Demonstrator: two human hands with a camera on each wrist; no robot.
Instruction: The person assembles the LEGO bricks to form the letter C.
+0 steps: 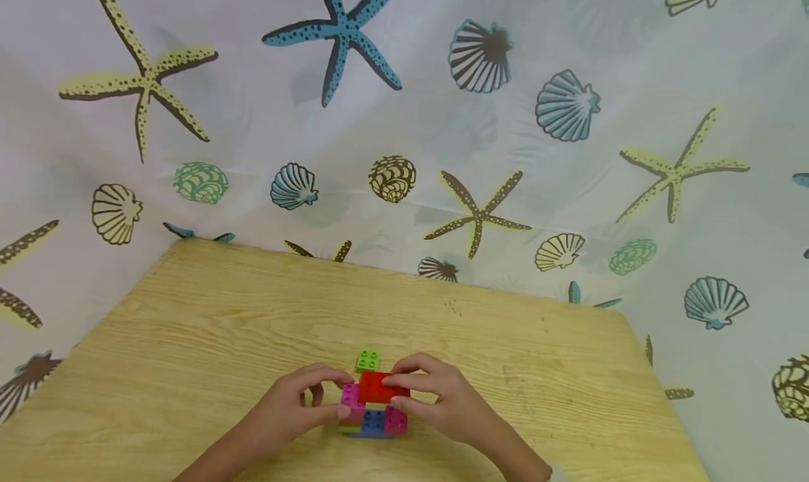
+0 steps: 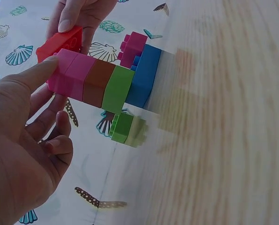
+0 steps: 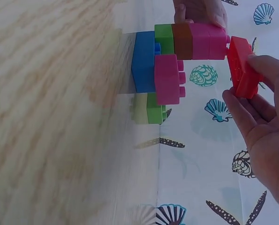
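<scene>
On the table stands a build of toy building blocks: a long blue block [image 3: 144, 62] at the bottom carries a lone pink block [image 3: 167, 79] at one end and a column at the other. From bottom up, that column has a green block [image 2: 117, 89], a brown block [image 2: 98, 83] and two pink blocks [image 2: 75, 72]. My left hand [image 1: 293, 401] pinches the column's top between thumb and fingers. A red block [image 3: 242, 68] is pinched by my right hand [image 1: 445, 398]; it tilts at the column's top studs, one edge right by them, the other end out over the lone pink block.
Just beyond the build, a small loose green block [image 1: 368, 360] sits on the wooden table [image 1: 253, 313]. A white cloth [image 1: 392, 131] printed with starfish and shells hangs along the table's back and sides.
</scene>
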